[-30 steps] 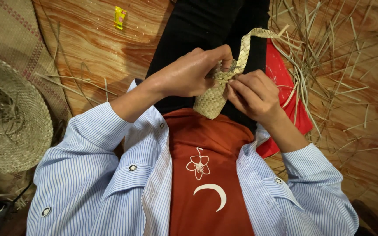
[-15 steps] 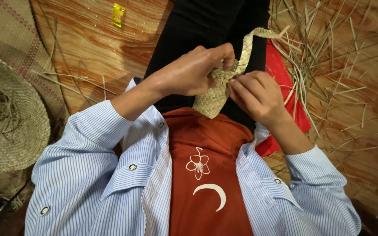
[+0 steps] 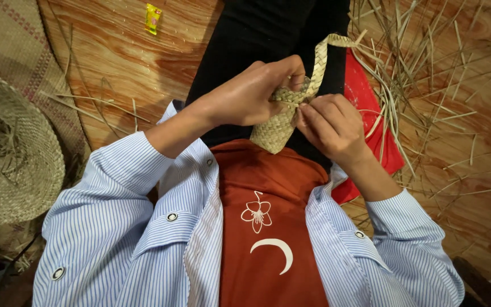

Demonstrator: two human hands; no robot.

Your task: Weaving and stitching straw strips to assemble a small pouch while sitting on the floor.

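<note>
Both the left hand (image 3: 251,96) and the right hand (image 3: 331,128) are pinching the woven straw band (image 3: 277,128) just above the red shirt (image 3: 268,187), where a loosening pinch is risking the plait unravelling.

Both forearms reach forward from rolled-up blue-and-white striped sleeves and meet in front of the chest. The left hand (image 3: 251,94) comes in from the left with its back turned up, wrist slightly bent, fingers curled down and pinched shut at their tips. The right hand (image 3: 331,128) sits just beside it, a little lower, knuckles up, fingers bent inward toward the left hand's fingertips, the two hands nearly touching.
</note>
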